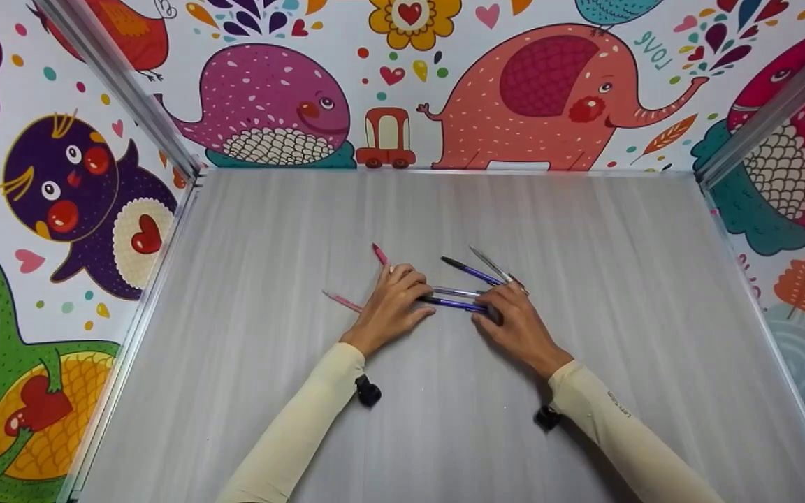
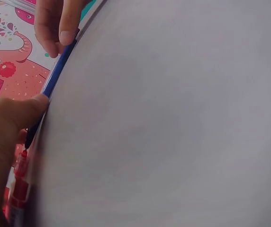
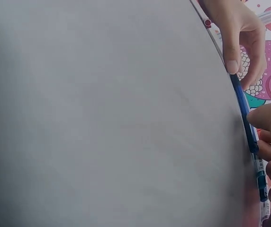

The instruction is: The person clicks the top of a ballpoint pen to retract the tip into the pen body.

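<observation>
A blue pen (image 1: 455,303) with a dark end lies crosswise between the two hands. My left hand (image 1: 392,304) holds its left end, with the thumb (image 2: 33,109) against the barrel in the left wrist view. At the other end my right hand (image 1: 520,327) grips it between thumb and fingers. Just behind it is a clear-barrelled pen (image 1: 455,291), its ends hidden by the hands. A blue pen with a black tip (image 1: 469,268) and a grey pen (image 1: 492,263) lie beyond my right hand. Past my left hand show a red pen (image 1: 379,253) and a pink pen (image 1: 342,300), both partly covered.
All the pens are on a grey wood-grain table (image 1: 402,419). Printed panels with cartoon animals stand at the back and both sides, with metal posts (image 1: 130,91) at the corners. A small black camera (image 1: 368,391) sits at the left wrist, another (image 1: 547,418) at the right.
</observation>
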Demonstrator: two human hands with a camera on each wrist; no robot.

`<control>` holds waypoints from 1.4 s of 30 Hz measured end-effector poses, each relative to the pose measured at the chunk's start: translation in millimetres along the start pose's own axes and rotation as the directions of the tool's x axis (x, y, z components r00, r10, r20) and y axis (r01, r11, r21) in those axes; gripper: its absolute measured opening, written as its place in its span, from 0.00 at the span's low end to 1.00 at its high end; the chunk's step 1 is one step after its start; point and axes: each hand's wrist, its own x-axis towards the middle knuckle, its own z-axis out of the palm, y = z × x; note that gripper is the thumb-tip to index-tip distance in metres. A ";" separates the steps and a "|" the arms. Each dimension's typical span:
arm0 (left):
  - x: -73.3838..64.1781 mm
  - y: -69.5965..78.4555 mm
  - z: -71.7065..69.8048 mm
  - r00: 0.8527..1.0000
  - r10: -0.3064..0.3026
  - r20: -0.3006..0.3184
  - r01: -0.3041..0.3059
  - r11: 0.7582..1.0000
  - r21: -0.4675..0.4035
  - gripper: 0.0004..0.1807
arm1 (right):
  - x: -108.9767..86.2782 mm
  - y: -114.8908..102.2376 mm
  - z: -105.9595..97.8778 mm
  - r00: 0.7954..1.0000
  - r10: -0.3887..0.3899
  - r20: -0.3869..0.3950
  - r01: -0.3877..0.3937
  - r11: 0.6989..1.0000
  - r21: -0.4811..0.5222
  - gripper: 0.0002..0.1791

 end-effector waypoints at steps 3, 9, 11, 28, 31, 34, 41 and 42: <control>-0.5 -1.0 0.8 1.000 0.003 -0.005 -0.003 1.000 -0.005 0.16 | -0.4 -0.7 1.2 1.000 -0.014 -0.005 0.014 1.000 -0.004 0.15; -1.0 -1.5 1.6 1.000 0.009 -0.020 -0.008 1.000 0.009 0.14 | -1.0 -2.9 2.5 1.000 0.017 0.007 -0.017 1.000 -0.025 0.13; -1.2 -1.3 2.3 1.000 0.006 -0.026 -0.005 1.000 0.017 0.13 | -0.8 -3.9 2.6 1.000 0.027 0.006 -0.026 0.999 -0.033 0.12; 3.2 12.7 0.2 0.999 -0.036 0.030 0.035 0.999 0.027 0.06 | -0.3 -13.9 2.6 1.000 0.020 0.005 -0.020 0.998 -0.056 0.06; 4.2 15.8 -2.2 0.999 -0.024 0.039 0.022 0.999 0.049 0.06 | 0.1 -14.8 -0.7 1.000 0.017 0.008 -0.016 0.997 -0.070 0.06; 5.6 20.0 -5.1 0.999 -0.010 0.037 0.008 0.998 0.056 0.07 | 1.1 -15.5 -7.3 1.000 0.002 0.009 -0.001 0.997 -0.074 0.07; 9.6 31.8 -10.7 0.999 0.020 0.037 -0.022 0.999 0.049 0.07 | 5.9 -13.3 -26.5 0.994 -0.113 -0.003 0.112 0.991 -0.071 0.12; 10.0 33.7 -11.6 0.999 0.023 0.044 -0.025 0.999 0.045 0.07 | 6.6 -13.1 -29.1 0.991 -0.131 -0.008 0.130 0.989 -0.071 0.13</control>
